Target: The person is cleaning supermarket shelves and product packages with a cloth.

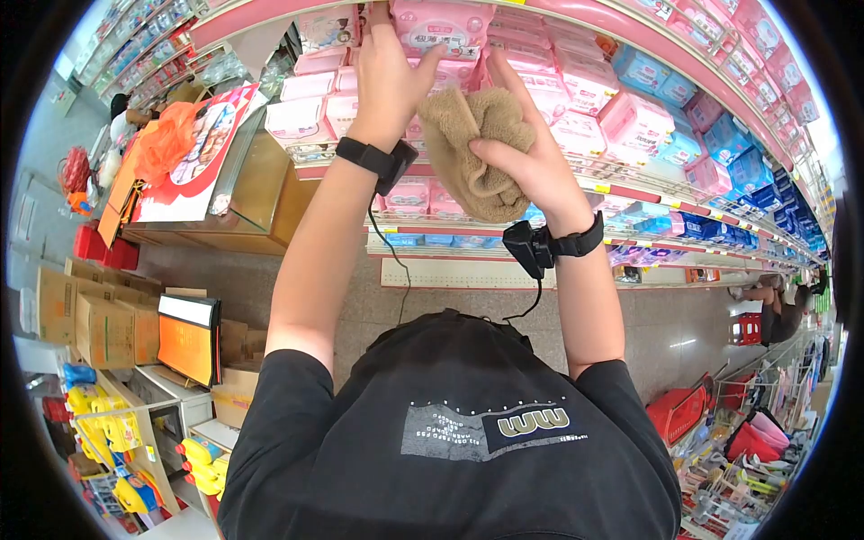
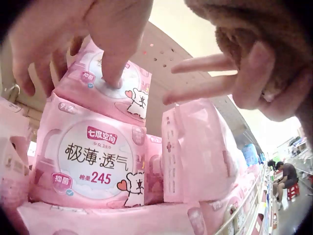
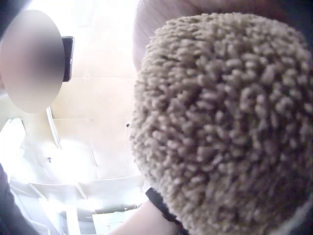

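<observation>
Pinches a crumpled, nubby tan cloth (image 1: pixel 454 157) in the right hand (image 1: pixel 535 166), with two fingers extended; grips a bear-printed pink pack (image 2: pixel 98 93) in the left hand (image 1: pixel 391 81) with spread fingers.

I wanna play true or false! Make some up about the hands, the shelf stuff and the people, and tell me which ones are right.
1. The right hand holds a brown cloth. True.
2. The left hand holds a brown cloth too. False: it touches a pink pack.
3. That pack is above another pink one. True.
4. The shirt is all white. False: it is black, with a print on it.
5. The left wrist wears a black band. True.
6. The person further down the aisle is standing. False: that person sits on a red stool.
</observation>
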`<state>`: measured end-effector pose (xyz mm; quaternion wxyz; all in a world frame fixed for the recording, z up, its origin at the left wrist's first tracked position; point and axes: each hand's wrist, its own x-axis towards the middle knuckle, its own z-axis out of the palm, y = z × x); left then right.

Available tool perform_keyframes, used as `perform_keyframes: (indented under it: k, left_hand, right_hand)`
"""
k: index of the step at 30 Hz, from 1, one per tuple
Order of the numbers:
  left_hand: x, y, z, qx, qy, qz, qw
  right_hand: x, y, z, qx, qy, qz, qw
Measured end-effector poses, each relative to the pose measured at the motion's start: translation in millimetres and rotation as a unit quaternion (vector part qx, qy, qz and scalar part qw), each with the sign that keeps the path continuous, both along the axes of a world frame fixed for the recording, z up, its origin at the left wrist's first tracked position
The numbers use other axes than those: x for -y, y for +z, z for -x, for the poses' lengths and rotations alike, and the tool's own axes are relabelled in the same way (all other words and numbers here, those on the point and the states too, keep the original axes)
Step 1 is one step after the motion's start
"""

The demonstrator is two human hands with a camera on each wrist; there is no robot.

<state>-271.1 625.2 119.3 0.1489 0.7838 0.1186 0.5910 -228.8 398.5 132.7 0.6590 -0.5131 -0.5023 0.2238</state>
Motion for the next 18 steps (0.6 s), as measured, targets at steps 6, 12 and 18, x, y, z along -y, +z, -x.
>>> perform_keyframes:
  k: [6,12,18]
  left_hand:
    - [-8,21,-8,-0.050,0.006,0.036,0.998]
    - [-19,20,-21,-0.039,0.001,0.026,0.999]
    - [-24,11,-21,-0.024,-0.049,0.062,0.997]
  right_hand:
    - [5,-1,-1,-0.013,0.009,0.005,1.000]
    - [8,-8,-7,0.018,-0.015,0.012,1.000]
    - [19,-5,-1,0.005,0.003,-0.017,1.000]
